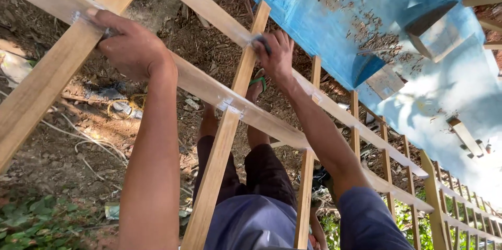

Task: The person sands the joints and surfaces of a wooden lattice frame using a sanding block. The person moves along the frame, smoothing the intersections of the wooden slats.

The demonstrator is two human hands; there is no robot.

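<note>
Wooden lattice frame of pale slats runs slantwise across the view, from the upper left down to the lower right, where its far end thins out against greenery and its near slats are cut off by the picture's edges. The left hand rests closed over a crossing of two slats near the top left, its grip wrapped on the wood; something thin and pale shows under the fingers, too small to make out. The right hand presses on the long rail at another crossing, its grip closed round a small dark object that is mostly hidden by the fingers, so its kind cannot be told. White smears mark several joints. Below the frame the person's dark shorts and a foot in a green sandal show between slats, above bare earth strewn with wood chips. A blue painted surface, dusted with shavings, fills the upper right, glare washing out its lower end.
</note>
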